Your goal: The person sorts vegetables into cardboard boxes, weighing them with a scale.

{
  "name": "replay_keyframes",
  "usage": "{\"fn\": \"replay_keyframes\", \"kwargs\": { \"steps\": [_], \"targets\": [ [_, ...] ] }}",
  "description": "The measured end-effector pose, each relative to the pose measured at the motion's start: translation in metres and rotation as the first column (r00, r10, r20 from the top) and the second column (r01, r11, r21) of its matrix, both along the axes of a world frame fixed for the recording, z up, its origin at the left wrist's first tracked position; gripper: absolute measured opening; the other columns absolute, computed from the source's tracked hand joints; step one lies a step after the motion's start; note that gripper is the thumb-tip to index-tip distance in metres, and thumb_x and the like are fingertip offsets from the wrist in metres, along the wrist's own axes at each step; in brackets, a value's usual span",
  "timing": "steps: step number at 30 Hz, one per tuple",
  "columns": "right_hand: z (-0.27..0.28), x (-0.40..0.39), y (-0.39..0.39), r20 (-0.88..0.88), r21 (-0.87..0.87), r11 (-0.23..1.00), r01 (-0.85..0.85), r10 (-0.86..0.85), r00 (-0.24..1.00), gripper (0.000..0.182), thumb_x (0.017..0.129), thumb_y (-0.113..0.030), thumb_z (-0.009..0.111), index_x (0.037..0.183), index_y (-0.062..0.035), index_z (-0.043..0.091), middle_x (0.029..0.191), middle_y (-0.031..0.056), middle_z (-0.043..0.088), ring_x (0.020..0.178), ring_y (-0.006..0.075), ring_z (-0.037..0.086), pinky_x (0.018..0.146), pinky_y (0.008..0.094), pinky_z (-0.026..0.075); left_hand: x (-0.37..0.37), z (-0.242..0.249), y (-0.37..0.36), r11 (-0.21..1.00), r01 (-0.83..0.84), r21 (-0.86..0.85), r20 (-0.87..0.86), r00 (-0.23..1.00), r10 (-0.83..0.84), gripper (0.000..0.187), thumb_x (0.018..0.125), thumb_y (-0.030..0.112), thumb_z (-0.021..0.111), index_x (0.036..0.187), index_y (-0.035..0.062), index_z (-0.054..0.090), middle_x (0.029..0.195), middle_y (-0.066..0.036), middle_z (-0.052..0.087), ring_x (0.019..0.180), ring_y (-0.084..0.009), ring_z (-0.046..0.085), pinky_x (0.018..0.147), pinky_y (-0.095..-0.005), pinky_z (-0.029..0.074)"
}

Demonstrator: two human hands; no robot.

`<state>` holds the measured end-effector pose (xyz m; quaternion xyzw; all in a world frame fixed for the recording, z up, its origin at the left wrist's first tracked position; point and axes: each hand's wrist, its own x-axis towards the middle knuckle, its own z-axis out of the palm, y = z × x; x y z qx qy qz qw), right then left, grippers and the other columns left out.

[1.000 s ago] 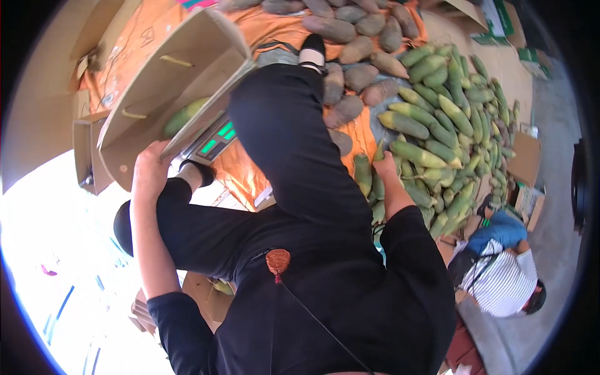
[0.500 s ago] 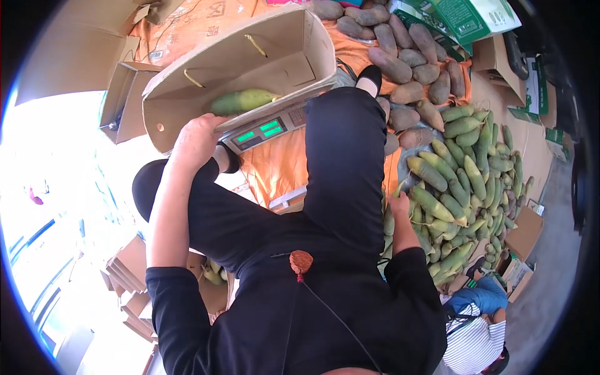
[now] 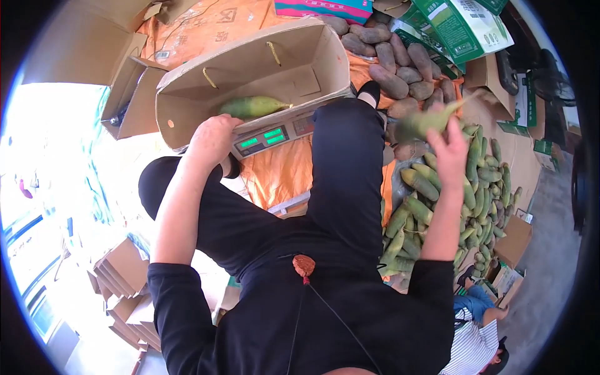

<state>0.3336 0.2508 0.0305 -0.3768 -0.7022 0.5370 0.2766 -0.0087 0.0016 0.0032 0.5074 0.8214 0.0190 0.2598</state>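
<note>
My left hand (image 3: 212,139) grips the near rim of a long cardboard box (image 3: 181,94) with rope handles. One green radish (image 3: 255,107) lies inside it. The box rests on a digital scale (image 3: 289,130) with lit green figures. My right hand (image 3: 451,149) is raised over the produce on the right, closed around another green radish (image 3: 417,126), which is blurred by motion; its thin root end points up and right. Just below that hand spreads a large heap of green radishes (image 3: 420,182).
Brownish-red radishes (image 3: 389,80) lie on an orange sheet (image 3: 275,175) beyond my right knee. Green printed cartons (image 3: 465,31) stand at the far right. Folded cardboard (image 3: 122,262) is stacked at left. Another person (image 3: 478,325) in a striped shirt is at lower right.
My right hand has risen from the near edge of the radish heap, lifting a green radish up and forward. My left hand stays on the box rim. The view has shifted slightly.
</note>
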Motion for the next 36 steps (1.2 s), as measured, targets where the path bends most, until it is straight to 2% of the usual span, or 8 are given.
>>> {"fn": "replay_keyframes", "kwargs": {
  "steps": [4,8,10,18,21,27,32,36],
  "targets": [
    [0.079,-0.086,0.004,-0.287,0.191,0.966,-0.172,0.222,0.932,0.038,0.086,0.000,0.058,0.123,0.0022,0.053,0.111,0.0071,0.060,0.100,0.0166,0.059,0.089,0.0284,0.048,-0.001,0.000,-0.001,0.998,0.064,0.027,-0.015,0.998,-0.064,0.027,0.078,0.005,0.057,0.103,0.0091,0.067,0.092,-0.015,0.062,0.092,-0.0323,0.061,0.085,-0.0416,0.048],
    [0.101,-0.162,-0.010,-0.187,0.294,0.850,-0.438,0.500,0.846,0.038,0.083,-0.010,0.064,0.118,0.0006,0.055,0.103,0.0064,0.060,0.093,0.0120,0.058,0.074,0.0258,0.048,-0.002,0.002,0.000,0.996,0.086,0.032,-0.019,0.996,-0.086,0.027,0.076,0.004,0.063,0.103,0.0079,0.066,0.091,-0.016,0.062,0.091,-0.0340,0.060,0.083,-0.0427,0.048],
    [0.051,-0.205,-0.013,0.019,0.358,0.762,-0.539,0.571,0.821,0.027,0.079,-0.026,0.067,0.092,-0.0028,0.060,0.080,0.0135,0.060,0.075,0.0235,0.062,0.066,0.0358,0.046,-0.003,-0.001,-0.001,0.993,0.084,0.078,-0.032,0.996,-0.082,0.028,0.075,0.004,0.063,0.103,0.0073,0.066,0.091,-0.017,0.062,0.090,-0.0352,0.060,0.082,-0.0434,0.048],
    [-0.033,-0.263,-0.032,0.797,-0.048,0.383,-0.923,0.572,0.196,0.046,0.080,-0.026,0.066,0.123,-0.0130,0.056,0.110,0.0135,0.063,0.104,0.0319,0.058,0.089,0.0424,0.046,-0.004,0.000,0.004,0.998,0.030,0.061,0.059,0.998,-0.034,0.027,0.074,0.002,0.060,0.101,0.0016,0.065,0.090,-0.020,0.062,0.089,-0.0381,0.058,0.079,-0.0415,0.045],
    [-0.035,-0.244,-0.019,0.534,0.218,0.551,-0.806,0.624,0.571,0.046,0.081,-0.024,0.063,0.124,-0.0084,0.055,0.105,0.0136,0.065,0.100,0.0305,0.060,0.086,0.0388,0.047,-0.002,0.002,0.004,0.998,0.010,0.065,0.103,0.994,-0.017,0.026,0.075,0.002,0.060,0.101,0.0017,0.065,0.089,-0.020,0.061,0.088,-0.0377,0.058,0.079,-0.0412,0.045],
    [-0.020,-0.106,0.021,-0.010,-0.015,0.938,-0.347,0.347,0.938,0.035,0.087,-0.022,0.063,0.117,-0.0057,0.061,0.093,0.0010,0.064,0.084,0.0079,0.058,0.073,0.0231,0.046,0.004,0.011,0.009,0.999,-0.031,-0.012,0.091,0.995,0.032,0.026,0.078,0.004,0.060,0.103,0.0042,0.065,0.090,-0.019,0.060,0.090,-0.0374,0.058,0.080,-0.0434,0.044],
    [-0.162,0.054,0.018,0.389,-0.206,0.971,0.123,-0.034,0.920,0.028,0.081,-0.018,0.067,0.102,-0.0003,0.063,0.094,0.0079,0.065,0.086,0.0158,0.060,0.078,0.0297,0.048,0.002,0.006,0.007,1.000,-0.003,0.016,0.083,0.997,0.002,0.027,0.077,0.004,0.060,0.104,0.0038,0.065,0.088,-0.019,0.060,0.088,-0.0375,0.058,0.078,-0.0430,0.044],
    [-0.292,0.189,-0.043,0.760,-0.130,0.965,0.228,-0.051,0.648,0.038,0.075,-0.029,0.069,0.101,-0.0011,0.063,0.103,0.0216,0.063,0.100,0.0359,0.059,0.084,0.0429,0.047,0.005,0.009,0.010,0.999,-0.042,-0.002,0.092,0.995,0.042,0.026,0.077,0.005,0.060,0.103,0.0034,0.065,0.088,-0.019,0.060,0.087,-0.0376,0.058,0.078,-0.0428,0.044]
  ]
}}
